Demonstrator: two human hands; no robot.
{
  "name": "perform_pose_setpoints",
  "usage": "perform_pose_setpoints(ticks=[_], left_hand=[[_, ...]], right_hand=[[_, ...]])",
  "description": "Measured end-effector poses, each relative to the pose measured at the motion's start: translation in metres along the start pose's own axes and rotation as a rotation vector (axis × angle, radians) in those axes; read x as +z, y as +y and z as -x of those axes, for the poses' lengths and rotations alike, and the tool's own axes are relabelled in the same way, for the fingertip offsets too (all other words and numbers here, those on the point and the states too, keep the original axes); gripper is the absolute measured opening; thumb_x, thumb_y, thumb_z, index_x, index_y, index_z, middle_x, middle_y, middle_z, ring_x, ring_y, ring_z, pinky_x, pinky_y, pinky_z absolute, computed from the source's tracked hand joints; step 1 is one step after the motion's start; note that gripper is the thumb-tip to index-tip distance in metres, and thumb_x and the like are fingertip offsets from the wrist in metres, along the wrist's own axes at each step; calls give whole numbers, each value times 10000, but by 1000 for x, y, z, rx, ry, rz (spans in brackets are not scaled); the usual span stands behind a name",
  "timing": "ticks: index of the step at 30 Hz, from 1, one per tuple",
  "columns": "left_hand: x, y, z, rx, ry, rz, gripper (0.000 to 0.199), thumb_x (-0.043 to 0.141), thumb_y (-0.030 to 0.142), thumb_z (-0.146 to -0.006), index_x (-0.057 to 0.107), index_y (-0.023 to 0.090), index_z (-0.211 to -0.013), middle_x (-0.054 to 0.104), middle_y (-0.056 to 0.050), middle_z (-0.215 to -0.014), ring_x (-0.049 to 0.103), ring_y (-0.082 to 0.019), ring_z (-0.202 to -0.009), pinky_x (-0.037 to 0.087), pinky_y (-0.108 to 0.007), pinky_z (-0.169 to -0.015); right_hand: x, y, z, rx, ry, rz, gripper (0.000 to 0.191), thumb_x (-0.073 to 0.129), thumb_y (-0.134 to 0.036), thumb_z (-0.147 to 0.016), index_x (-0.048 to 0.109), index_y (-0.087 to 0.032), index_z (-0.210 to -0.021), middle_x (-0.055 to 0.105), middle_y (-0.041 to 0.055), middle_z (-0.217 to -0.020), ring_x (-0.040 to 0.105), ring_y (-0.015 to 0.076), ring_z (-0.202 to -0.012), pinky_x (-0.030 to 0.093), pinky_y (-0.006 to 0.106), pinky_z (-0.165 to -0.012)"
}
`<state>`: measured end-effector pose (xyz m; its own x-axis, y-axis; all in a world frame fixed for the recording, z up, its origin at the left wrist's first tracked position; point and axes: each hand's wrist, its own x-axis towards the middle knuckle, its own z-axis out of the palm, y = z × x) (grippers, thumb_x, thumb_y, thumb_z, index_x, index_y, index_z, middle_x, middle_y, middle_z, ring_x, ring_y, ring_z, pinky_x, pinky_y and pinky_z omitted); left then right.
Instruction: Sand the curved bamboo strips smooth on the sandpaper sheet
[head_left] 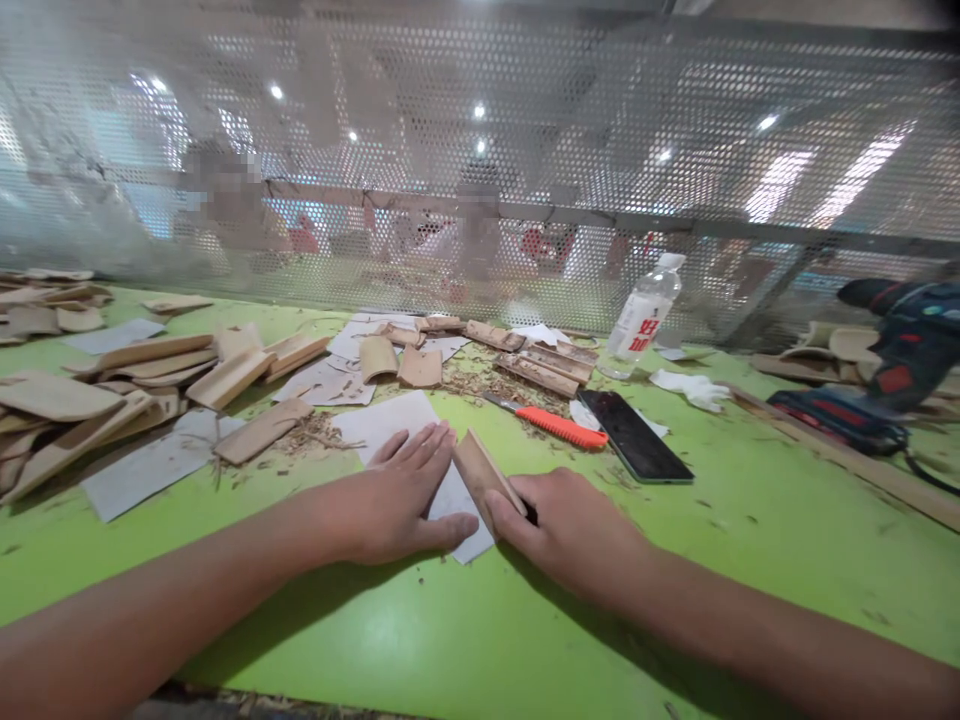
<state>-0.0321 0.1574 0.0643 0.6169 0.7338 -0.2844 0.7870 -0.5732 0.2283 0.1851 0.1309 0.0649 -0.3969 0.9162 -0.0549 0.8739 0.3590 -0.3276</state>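
Note:
My left hand (412, 492) lies flat on a white paper sheet (397, 418) on the green table, fingers stretched forward and thumb out to the right. In my right hand (555, 515) is a curved bamboo piece (480, 470), gripped at its near end between thumb and fingers. The far end of that piece comes up beside my left fingertips, over the paper's right part. Beyond my right hand lie an orange-handled knife (559, 425) and a dark phone (636, 437).
Many bamboo pieces (157, 360) are heaped at the left, others (536, 370) lie at the back middle among shavings. A plastic bottle (643, 315), a white glove (690, 388), a wooden strip (847, 455) and a power drill (900, 350) are on the right. Perforated mesh (420, 150) stands behind.

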Motion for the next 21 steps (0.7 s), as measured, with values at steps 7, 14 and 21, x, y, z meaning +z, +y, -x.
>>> perform_pose_setpoints(ticks=[7, 14, 21], left_hand=[[1, -3, 0, 17, 20, 29, 1009, 297, 760, -986, 64, 23, -1634, -7, -200, -1656, -28, -343, -1548, 74, -528, -1244], [0, -4, 1, 27, 10, 32, 1018, 273, 760, -991, 65, -7, -1626, 5, -222, -1650, -30, -350, -1545, 83, -542, -1240], [1, -4, 2, 28, 12, 55, 1005, 295, 754, -987, 70, 18, -1633, -5, -220, -1648, -39, -347, -1543, 76, -548, -1239]], right_hand=[[-9, 14, -3, 35, 137, -245, 466, 473, -523, -976, 405, -218, -630, 397, -29, -562, 315, 120, -502, 176, 294, -491], [4, 21, -13, 4, -334, -1355, 599, 668, -762, -798, 417, -223, -732, 300, -114, -566, 171, 59, -468, 144, 204, -431], [3, 21, -14, 32, -402, -1455, 586, 736, -706, -790, 440, -204, -726, 291, -121, -540, 129, 42, -457, 72, 200, -412]])
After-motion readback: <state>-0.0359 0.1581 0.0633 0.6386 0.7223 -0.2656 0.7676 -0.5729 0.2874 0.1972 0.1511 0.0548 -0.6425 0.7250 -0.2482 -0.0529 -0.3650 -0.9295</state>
